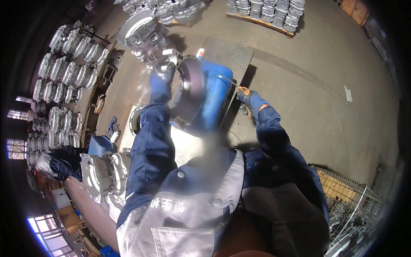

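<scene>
My left hand (163, 72), in a grey glove, grips the upper edge of a large ring-shaped metal housing (192, 88) standing on the worktable. The housing's round opening leans against a blue plastic container (218, 96). To the right of the container, my gloved right hand (251, 101) is closed round an orange-handled tool (244, 91). From the handle a thin shaft reaches left over the container; its exact kind cannot be made out. A small white bottle with a coloured label (200, 53) stands just beyond the housing.
Another large metal casting (145, 36) stands at the far left of the table (233, 55). A flat ring (135, 121) lies near my left forearm. Stacked castings (66, 64) line the left, with a bent-over person (60, 164) below them. A wire cage (342, 192) holds parts at right.
</scene>
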Available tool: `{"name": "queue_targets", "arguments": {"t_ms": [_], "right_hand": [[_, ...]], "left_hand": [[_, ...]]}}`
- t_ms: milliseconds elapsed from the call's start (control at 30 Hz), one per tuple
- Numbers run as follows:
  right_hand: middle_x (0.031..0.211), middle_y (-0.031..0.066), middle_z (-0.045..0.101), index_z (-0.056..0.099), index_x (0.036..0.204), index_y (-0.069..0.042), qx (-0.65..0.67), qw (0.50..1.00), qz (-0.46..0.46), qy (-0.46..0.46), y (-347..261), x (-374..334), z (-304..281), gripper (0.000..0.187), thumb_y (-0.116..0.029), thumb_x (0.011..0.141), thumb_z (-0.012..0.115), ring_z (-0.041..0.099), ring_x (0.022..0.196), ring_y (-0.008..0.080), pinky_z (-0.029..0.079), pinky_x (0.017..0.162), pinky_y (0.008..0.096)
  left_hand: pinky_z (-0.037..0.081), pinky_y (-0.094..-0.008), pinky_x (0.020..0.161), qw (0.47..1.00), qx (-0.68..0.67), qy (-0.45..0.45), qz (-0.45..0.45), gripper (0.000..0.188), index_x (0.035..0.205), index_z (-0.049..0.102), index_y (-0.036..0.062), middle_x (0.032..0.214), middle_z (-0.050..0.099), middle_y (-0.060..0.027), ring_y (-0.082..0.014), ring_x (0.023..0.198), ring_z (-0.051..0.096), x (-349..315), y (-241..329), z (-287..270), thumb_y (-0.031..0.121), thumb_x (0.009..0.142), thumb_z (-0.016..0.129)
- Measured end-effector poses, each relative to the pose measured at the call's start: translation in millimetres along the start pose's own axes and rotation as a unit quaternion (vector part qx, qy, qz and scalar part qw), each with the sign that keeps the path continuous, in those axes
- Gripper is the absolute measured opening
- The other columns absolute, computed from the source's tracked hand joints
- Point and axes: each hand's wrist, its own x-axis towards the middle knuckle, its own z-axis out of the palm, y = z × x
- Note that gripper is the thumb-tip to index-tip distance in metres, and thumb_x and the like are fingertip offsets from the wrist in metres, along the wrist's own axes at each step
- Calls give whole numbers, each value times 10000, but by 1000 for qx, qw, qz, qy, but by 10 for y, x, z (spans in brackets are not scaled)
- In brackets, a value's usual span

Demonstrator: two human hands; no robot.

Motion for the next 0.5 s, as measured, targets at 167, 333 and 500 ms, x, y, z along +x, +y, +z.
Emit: {"name": "queue_targets", "arguments": {"t_ms": [167,333,500], "right_hand": [[934,2,669,627,1208,-164,55,993,84,-59,6,-32,-13,297,-307,948,628,619,806,121,522,713,287],[1067,25,659,616,1250,-165,11,997,60,-43,54,49,27,380,-387,943,606,587,913,159,510,760,344],[1290,113,624,534,1382,-172,-37,997,40,-60,5,1,54,595,-589,974,415,588,1180,281,445,1008,417]], "left_hand": [[489,-289,852,1000,24,3,9,360,1216,575,17,1098,636,-95,-165,995,588,10,28,22,92,883,688],[492,-289,874,999,29,16,-26,367,1205,580,10,1091,659,-92,-164,987,610,-13,133,28,113,872,694],[476,-269,876,997,-57,3,-59,385,1244,547,22,1114,595,-80,-157,1009,573,-42,214,42,83,890,685]]}}
